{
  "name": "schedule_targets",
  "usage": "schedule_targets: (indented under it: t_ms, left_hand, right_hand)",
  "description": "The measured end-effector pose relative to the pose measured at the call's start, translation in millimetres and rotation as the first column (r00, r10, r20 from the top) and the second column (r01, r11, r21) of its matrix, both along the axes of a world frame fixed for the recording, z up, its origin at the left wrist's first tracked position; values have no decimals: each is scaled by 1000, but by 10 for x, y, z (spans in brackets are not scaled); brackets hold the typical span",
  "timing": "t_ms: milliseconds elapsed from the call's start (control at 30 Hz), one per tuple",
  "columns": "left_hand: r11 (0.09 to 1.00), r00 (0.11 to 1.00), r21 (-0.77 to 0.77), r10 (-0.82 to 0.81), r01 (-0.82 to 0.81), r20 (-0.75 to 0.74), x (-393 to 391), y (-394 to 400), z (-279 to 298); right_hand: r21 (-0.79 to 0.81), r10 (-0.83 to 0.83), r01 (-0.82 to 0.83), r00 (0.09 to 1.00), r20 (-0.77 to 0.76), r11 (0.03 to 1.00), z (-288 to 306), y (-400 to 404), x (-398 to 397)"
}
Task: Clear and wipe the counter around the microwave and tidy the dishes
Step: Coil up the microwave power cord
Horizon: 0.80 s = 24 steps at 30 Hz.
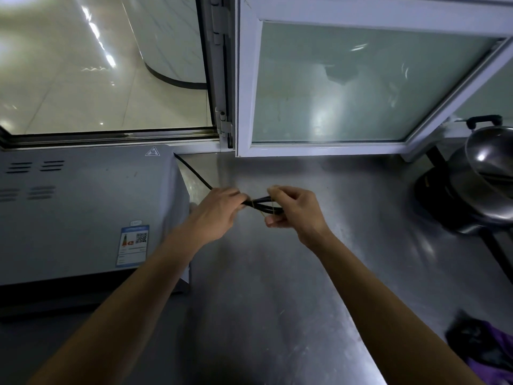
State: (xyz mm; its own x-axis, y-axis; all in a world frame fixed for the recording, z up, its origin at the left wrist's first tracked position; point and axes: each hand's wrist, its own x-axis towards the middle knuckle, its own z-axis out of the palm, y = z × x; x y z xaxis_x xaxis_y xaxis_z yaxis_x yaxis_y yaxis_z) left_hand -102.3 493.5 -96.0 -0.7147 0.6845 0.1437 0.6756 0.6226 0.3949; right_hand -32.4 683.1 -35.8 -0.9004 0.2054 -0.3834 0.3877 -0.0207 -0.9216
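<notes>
Right beside the microwave (83,212), above the steel counter (277,287), both hands grasp a folded black cord (259,203). Fingers of the left hand (219,215) pinch its left end, while the right hand (294,215) stretches a yellowish rubber band (270,208) around it. Pots (483,173) sit far right and a purple cloth (488,354) near right.

Bare bench (277,273) lies open down the middle from the near edge to the window frame (319,151) at the back, hemmed by the microwave (83,212) on the left, metal pots (477,184) at the far right corner and purple cloth (488,354) at the near right.
</notes>
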Motion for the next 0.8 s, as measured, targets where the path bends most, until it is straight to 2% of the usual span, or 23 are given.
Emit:
schedule_targets:
  t_ms: [67, 200, 600, 800]
  left_hand:
    - [999, 1000, -47, -12, 11, -24, 19, 15, -33]
    - [999, 999, -46, 14, -16, -48, 32, 34, -26]
    - [995, 994, 2, 103, -103, 33, 16, 51, -19]
    - [981, 969, 18, 187, -193, 163, 58, 71, 31]
  right_hand:
    - [97, -2, 1, 1000, 17, 995, -68, -41, -8]
    - [218, -49, 50, 999, -12, 975, -125, -101, -101]
    - [155, -81, 89, 995, -58, 984, -186, -116, -164]
    - [154, -146, 163, 983, -111, 975, -164, -160, -173]
